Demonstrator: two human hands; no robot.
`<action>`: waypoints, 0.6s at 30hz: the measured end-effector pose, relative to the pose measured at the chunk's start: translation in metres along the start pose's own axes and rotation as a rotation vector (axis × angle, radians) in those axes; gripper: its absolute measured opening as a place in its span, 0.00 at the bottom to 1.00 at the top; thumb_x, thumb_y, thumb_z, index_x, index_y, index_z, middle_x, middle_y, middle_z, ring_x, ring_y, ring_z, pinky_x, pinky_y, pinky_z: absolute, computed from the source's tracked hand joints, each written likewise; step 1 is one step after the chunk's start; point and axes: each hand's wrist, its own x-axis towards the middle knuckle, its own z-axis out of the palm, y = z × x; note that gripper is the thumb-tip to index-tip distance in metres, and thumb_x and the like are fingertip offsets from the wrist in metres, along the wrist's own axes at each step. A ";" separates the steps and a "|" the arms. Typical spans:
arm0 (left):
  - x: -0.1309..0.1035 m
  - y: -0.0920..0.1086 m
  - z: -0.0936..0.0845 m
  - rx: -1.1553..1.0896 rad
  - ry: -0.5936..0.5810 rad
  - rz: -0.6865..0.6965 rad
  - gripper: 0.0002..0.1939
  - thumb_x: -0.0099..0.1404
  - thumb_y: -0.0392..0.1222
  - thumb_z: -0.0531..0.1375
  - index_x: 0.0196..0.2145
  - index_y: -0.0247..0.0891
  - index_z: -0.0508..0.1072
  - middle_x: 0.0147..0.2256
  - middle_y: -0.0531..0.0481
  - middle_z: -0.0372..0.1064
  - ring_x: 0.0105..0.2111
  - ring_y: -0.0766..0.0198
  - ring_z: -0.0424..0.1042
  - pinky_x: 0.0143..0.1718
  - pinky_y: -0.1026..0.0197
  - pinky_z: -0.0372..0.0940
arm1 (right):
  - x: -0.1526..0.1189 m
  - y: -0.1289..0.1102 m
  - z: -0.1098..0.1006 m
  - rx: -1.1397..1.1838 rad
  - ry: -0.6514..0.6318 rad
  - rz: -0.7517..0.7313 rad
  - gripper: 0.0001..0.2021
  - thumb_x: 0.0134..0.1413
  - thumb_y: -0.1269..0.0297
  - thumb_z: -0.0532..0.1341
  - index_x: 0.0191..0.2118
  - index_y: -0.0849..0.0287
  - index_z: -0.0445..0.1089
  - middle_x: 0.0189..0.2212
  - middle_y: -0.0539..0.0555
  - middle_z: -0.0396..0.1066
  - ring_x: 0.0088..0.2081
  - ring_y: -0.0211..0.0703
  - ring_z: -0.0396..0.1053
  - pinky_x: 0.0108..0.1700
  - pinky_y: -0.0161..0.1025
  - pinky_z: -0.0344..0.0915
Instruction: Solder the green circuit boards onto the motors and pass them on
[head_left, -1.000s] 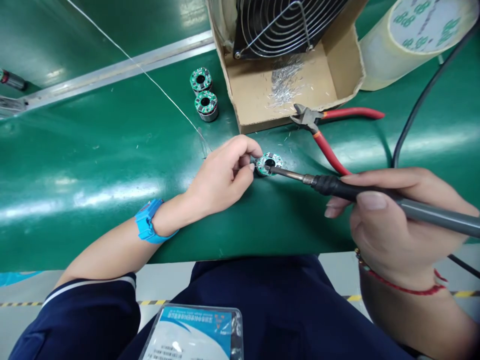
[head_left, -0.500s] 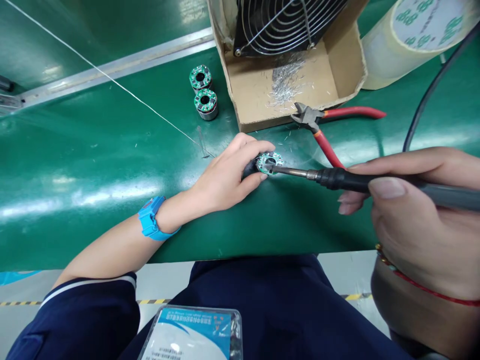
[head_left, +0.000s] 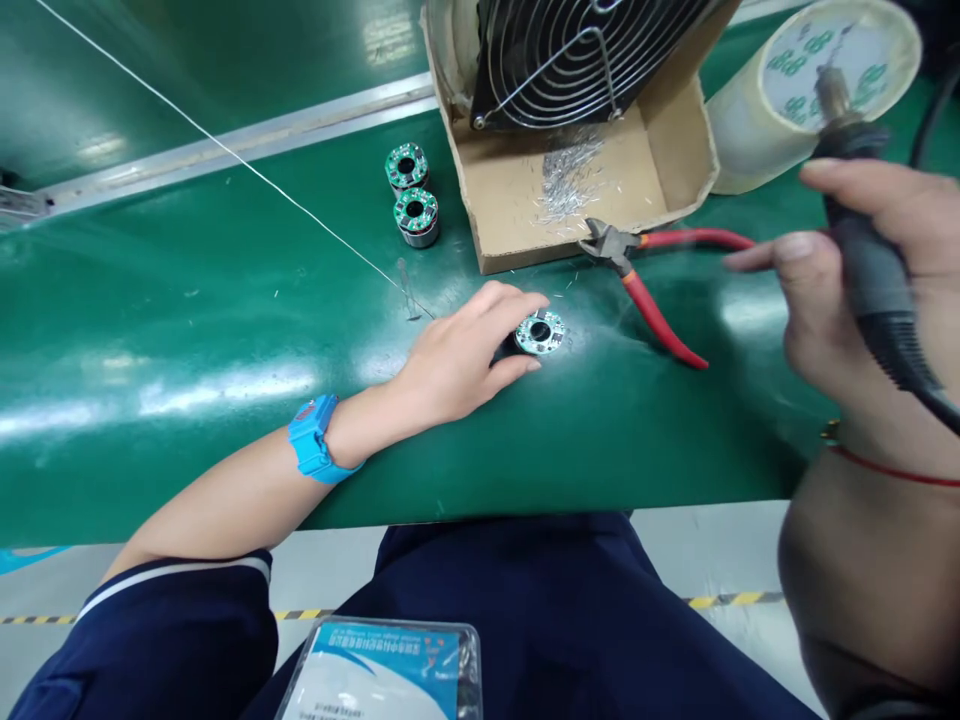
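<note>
My left hand point(head_left: 469, 355) rests on the bench with thumb and fingers closed around a small motor point(head_left: 540, 333). A ring-shaped green circuit board faces up on it, with a dark hole in the middle; its lower body is mostly hidden by the hand. My right hand point(head_left: 847, 260) grips a soldering iron point(head_left: 862, 230) by its dark handle, raised at the right, its blurred tip up in front of the tape roll. Red-handled side cutters point(head_left: 619, 245) lie between the two hands, jaws against the carton's edge.
Two similar motors point(head_left: 415, 212) stand behind my left hand. A carton point(head_left: 517, 240) holds a black fan point(head_left: 577, 60) and a heap of wire clippings point(head_left: 566, 180). A wide roll of clear tape point(head_left: 757, 140) stands right of it. A thin white strand point(head_left: 277, 185) runs down toward my left hand.
My right hand has lifted the soldering iron off the circuit board and swung it up and right, turning its tip toward the tape roll. My left hand keeps hold of the motor.
</note>
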 end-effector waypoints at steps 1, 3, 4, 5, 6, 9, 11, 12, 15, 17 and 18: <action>0.000 0.001 0.000 0.008 -0.006 -0.006 0.21 0.65 0.37 0.64 0.55 0.39 0.67 0.53 0.44 0.68 0.53 0.53 0.69 0.48 0.55 0.66 | 0.001 0.001 0.003 -0.021 0.011 -0.016 0.20 0.65 0.56 0.57 0.59 0.55 0.69 0.46 0.60 0.77 0.44 0.47 0.78 0.51 0.47 0.70; 0.000 0.003 -0.001 -0.036 -0.012 -0.011 0.19 0.64 0.35 0.65 0.52 0.37 0.68 0.50 0.46 0.70 0.48 0.58 0.71 0.47 0.58 0.66 | -0.001 0.005 0.010 -0.032 -0.004 -0.093 0.24 0.63 0.51 0.57 0.60 0.57 0.67 0.48 0.62 0.76 0.50 0.51 0.76 0.54 0.51 0.71; 0.000 0.003 -0.002 -0.089 -0.014 -0.013 0.19 0.64 0.33 0.65 0.51 0.37 0.68 0.49 0.47 0.71 0.44 0.61 0.71 0.44 0.60 0.66 | -0.002 0.008 0.015 -0.029 -0.030 -0.147 0.31 0.59 0.45 0.59 0.62 0.59 0.63 0.54 0.65 0.72 0.56 0.56 0.72 0.57 0.56 0.69; 0.000 0.003 -0.002 -0.157 -0.018 -0.014 0.19 0.63 0.32 0.65 0.51 0.37 0.68 0.48 0.48 0.71 0.39 0.65 0.71 0.41 0.62 0.65 | -0.003 0.011 0.021 -0.039 -0.072 -0.195 0.40 0.53 0.40 0.62 0.64 0.61 0.59 0.60 0.68 0.66 0.62 0.61 0.66 0.61 0.60 0.66; -0.001 0.003 -0.002 -0.232 -0.024 -0.016 0.20 0.62 0.32 0.65 0.51 0.37 0.68 0.47 0.49 0.71 0.34 0.68 0.69 0.37 0.64 0.64 | -0.003 0.014 0.026 -0.063 -0.115 -0.226 0.47 0.46 0.36 0.65 0.65 0.63 0.57 0.63 0.71 0.61 0.64 0.66 0.62 0.62 0.64 0.63; -0.003 0.001 -0.001 -0.420 -0.038 -0.025 0.19 0.63 0.34 0.65 0.51 0.39 0.67 0.44 0.51 0.70 0.26 0.73 0.60 0.28 0.66 0.59 | -0.002 0.022 0.035 -0.203 -0.167 -0.178 0.43 0.40 0.45 0.70 0.59 0.64 0.62 0.56 0.69 0.68 0.58 0.69 0.67 0.58 0.66 0.65; -0.005 0.002 0.000 -0.452 -0.023 -0.026 0.18 0.63 0.37 0.65 0.49 0.40 0.67 0.40 0.52 0.68 0.25 0.73 0.58 0.27 0.67 0.57 | -0.003 0.023 0.035 -0.240 -0.158 -0.147 0.31 0.42 0.55 0.67 0.53 0.62 0.65 0.47 0.64 0.72 0.49 0.61 0.72 0.50 0.59 0.71; -0.005 0.002 0.000 -0.438 -0.006 -0.020 0.17 0.63 0.38 0.66 0.48 0.40 0.68 0.39 0.53 0.67 0.25 0.73 0.57 0.27 0.67 0.57 | -0.004 0.022 0.032 -0.229 -0.150 -0.164 0.27 0.43 0.57 0.65 0.51 0.60 0.66 0.42 0.60 0.73 0.45 0.56 0.73 0.46 0.55 0.72; -0.006 0.005 -0.002 -0.336 0.056 0.018 0.17 0.61 0.40 0.68 0.44 0.38 0.68 0.39 0.53 0.67 0.27 0.72 0.59 0.29 0.66 0.58 | -0.014 0.011 0.022 -0.148 -0.139 -0.300 0.21 0.48 0.58 0.62 0.49 0.57 0.65 0.33 0.54 0.70 0.35 0.47 0.70 0.37 0.45 0.70; -0.005 0.006 -0.003 -0.274 0.087 0.034 0.17 0.60 0.40 0.69 0.43 0.37 0.68 0.39 0.52 0.67 0.31 0.70 0.62 0.31 0.66 0.58 | -0.019 0.002 0.015 -0.114 -0.150 -0.395 0.20 0.51 0.57 0.61 0.49 0.57 0.65 0.34 0.55 0.72 0.34 0.47 0.69 0.35 0.44 0.68; -0.005 0.006 -0.003 -0.249 0.097 0.035 0.17 0.60 0.41 0.70 0.43 0.37 0.68 0.39 0.52 0.67 0.32 0.69 0.64 0.32 0.66 0.59 | -0.021 -0.002 0.012 -0.113 -0.171 -0.430 0.20 0.53 0.56 0.61 0.50 0.58 0.65 0.38 0.57 0.73 0.35 0.48 0.69 0.36 0.44 0.68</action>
